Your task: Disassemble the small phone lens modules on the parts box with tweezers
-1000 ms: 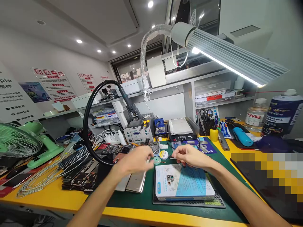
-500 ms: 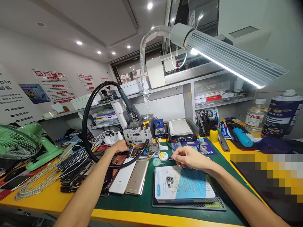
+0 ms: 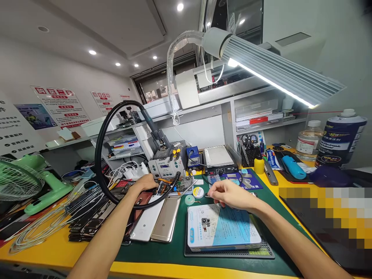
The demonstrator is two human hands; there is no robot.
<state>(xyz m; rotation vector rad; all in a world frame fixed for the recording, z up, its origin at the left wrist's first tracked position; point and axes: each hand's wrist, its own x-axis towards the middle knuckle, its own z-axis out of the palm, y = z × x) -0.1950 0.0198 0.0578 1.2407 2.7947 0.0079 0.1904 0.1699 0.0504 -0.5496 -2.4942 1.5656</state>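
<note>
The work in hand looks like a fetch-and-hold step. The left hand (image 3: pixel 147 181) is stretched well forward to the clutter of boards and tools (image 3: pixel 177 185) just in front of the hot-air station (image 3: pixel 166 166). The right hand (image 3: pixel 231 195) waits over the far edge of the blue-and-white pad (image 3: pixel 229 228). The left arm runs long and nearly straight under the loop of the black hose (image 3: pixel 100 155), crossing above the white phone (image 3: pixel 145 223). The palm faces down and the fingers curl over something on the surface; whether that grip has closed on anything I cannot tell. The right wrist hovers low, thumb and forefinger drawn together at their tips beside a small dark piece (image 3: pixel 207 195), which lies near the round tin (image 3: pixel 198 192). Whether the pinch actually holds that piece is too small to judge. A small camera module (image 3: pixel 205 223) lies on the pad, apart from both hands. By my reading, the next move calls for a careful lift clear of the hose, and a steady right hand.
</note>
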